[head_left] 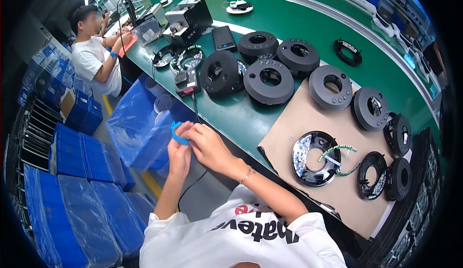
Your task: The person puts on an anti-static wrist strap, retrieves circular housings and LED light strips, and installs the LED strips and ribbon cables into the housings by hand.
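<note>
My two hands meet over the near edge of the bench, beside a blue bin. A blue band (179, 136) loops round the fingers of my left hand (178, 153), which point upward and look stretched out. Bent over those fingers, my right hand (210, 146) grips at the band's right side; its fingertips are partly hidden. On brown cardboard (289, 123) to the right lies an opened round black housing (301, 164), with a curved green light strip (343, 148) sticking out of it. Several dark ring-shaped housings (269, 82) stand farther back.
A plastic-lined blue bin (140, 128) stands left of my hands. A small black device (187, 82) with a cable sits at the bench edge, near a black box-shaped machine (189, 22). Stacked blue crates (72, 215) fill the lower left. Another person (99, 58) works at the far left.
</note>
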{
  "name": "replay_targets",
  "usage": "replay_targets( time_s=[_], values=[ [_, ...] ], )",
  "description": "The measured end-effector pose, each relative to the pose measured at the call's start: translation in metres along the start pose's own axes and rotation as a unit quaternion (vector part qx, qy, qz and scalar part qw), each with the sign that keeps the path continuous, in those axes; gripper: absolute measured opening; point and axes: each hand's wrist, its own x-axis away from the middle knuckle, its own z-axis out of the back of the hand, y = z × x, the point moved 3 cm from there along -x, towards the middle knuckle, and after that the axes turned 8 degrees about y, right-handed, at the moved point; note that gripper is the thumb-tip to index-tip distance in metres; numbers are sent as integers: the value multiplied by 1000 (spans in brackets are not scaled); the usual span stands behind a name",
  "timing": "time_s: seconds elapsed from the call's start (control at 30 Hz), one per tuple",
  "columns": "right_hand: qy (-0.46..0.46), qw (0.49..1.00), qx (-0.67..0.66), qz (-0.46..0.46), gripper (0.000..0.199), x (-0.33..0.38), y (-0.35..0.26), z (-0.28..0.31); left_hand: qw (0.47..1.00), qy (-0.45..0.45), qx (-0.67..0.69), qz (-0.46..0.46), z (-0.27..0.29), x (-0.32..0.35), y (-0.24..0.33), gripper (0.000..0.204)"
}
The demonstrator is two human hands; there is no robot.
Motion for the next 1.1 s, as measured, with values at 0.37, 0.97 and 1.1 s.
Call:
replay_targets(
  time_s=[0.37, 0.97, 1.1],
  values=[
    [49, 966, 3, -255, 16, 117, 75, -7, 939, 45, 0, 341, 82, -32, -107, 42],
    [31, 887, 45, -458, 45, 195, 116, 8, 914, -90, -255, 302, 7, 55, -49, 25],
    [-21, 918, 119, -378, 29, 178, 68, 24, 884, -115, -58, 448, 4, 77, -134, 17]
  ],
)
